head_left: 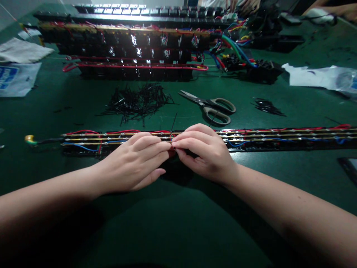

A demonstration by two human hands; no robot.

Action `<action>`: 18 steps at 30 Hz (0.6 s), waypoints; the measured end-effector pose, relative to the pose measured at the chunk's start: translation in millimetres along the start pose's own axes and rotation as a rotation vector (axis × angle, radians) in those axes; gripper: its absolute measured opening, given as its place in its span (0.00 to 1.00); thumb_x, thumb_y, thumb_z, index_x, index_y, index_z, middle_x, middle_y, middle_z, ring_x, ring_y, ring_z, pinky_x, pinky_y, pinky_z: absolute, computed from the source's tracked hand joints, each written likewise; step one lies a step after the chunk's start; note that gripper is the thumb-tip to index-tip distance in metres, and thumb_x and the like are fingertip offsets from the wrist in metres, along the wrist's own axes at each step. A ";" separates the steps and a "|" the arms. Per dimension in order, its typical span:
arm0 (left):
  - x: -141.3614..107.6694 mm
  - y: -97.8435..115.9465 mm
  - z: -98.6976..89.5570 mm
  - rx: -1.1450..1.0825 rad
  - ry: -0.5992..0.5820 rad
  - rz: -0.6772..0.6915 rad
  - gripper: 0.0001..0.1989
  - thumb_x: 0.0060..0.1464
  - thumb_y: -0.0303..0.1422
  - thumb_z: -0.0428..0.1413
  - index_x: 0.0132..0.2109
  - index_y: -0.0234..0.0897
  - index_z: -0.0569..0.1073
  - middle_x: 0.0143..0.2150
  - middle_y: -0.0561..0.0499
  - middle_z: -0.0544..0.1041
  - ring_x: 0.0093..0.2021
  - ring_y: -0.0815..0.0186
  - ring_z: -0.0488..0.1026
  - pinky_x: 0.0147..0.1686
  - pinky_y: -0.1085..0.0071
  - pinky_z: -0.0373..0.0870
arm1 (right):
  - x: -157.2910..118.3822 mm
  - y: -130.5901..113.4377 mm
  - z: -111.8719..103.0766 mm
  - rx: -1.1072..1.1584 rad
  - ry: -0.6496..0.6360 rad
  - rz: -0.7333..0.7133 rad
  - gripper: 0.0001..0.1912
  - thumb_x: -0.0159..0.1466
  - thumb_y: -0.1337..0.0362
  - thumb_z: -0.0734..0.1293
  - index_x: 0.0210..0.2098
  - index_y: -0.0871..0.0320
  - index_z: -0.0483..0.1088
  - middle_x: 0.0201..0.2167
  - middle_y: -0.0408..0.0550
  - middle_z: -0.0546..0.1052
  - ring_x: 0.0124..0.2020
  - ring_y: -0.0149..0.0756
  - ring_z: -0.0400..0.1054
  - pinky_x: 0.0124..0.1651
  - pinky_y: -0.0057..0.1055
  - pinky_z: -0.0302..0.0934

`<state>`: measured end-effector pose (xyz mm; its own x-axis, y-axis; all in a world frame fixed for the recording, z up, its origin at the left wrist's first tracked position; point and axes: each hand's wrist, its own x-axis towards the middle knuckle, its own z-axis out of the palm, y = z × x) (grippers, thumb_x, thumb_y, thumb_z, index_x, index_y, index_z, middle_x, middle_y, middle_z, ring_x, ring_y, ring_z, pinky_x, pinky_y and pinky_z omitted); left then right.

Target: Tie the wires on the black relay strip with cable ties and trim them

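Note:
A long black strip with brass-coloured rods and red and blue wires lies across the green table. Over its left-middle part rests my left hand, fingers together and bent toward the rods, its fingertips at the wires. My right hand meets it from the right, thumb and forefinger pinched at the strip's near edge on something too small to make out. A thin black tie sticks up from the strip just beyond the fingertips. What lies under both palms is hidden.
Scissors lie beyond my right hand. A pile of black ties sits left of them, a smaller bunch right. Wired black assemblies fill the back. Plastic bags lie at the sides. Another person's hand shows at the top.

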<state>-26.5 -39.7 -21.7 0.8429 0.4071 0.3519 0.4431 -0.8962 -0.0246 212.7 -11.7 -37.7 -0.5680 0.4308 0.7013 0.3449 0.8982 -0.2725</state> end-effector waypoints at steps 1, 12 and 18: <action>0.7 2.2 -0.5 -0.004 -0.004 -0.019 0.16 0.65 0.33 0.52 0.55 0.27 0.70 0.55 0.40 0.74 0.55 0.54 0.66 0.58 0.58 0.63 | -0.2 -0.2 -0.1 -0.003 -0.007 -0.003 0.04 0.64 0.71 0.68 0.38 0.58 0.73 0.39 0.49 0.82 0.37 0.36 0.74 0.45 0.38 0.70; -1.1 6.8 -1.3 -0.136 -0.073 -0.119 0.20 0.67 0.36 0.51 0.60 0.29 0.68 0.60 0.40 0.70 0.59 0.51 0.64 0.60 0.56 0.61 | -1.5 -0.2 -1.2 -0.012 -0.016 -0.003 0.04 0.64 0.70 0.68 0.38 0.58 0.73 0.39 0.50 0.82 0.38 0.37 0.74 0.45 0.38 0.69; -1.8 6.6 0.1 -0.176 -0.061 -0.141 0.20 0.66 0.36 0.51 0.60 0.30 0.68 0.60 0.41 0.71 0.60 0.53 0.64 0.61 0.57 0.61 | -1.8 -0.9 -1.4 -0.029 -0.027 -0.001 0.04 0.65 0.70 0.67 0.38 0.57 0.73 0.39 0.48 0.82 0.38 0.37 0.74 0.44 0.38 0.69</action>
<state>-25.0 -46.3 -22.6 0.7954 0.5359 0.2832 0.5025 -0.8443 0.1862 214.4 -13.3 -37.8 -0.5880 0.4327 0.6834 0.3661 0.8957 -0.2522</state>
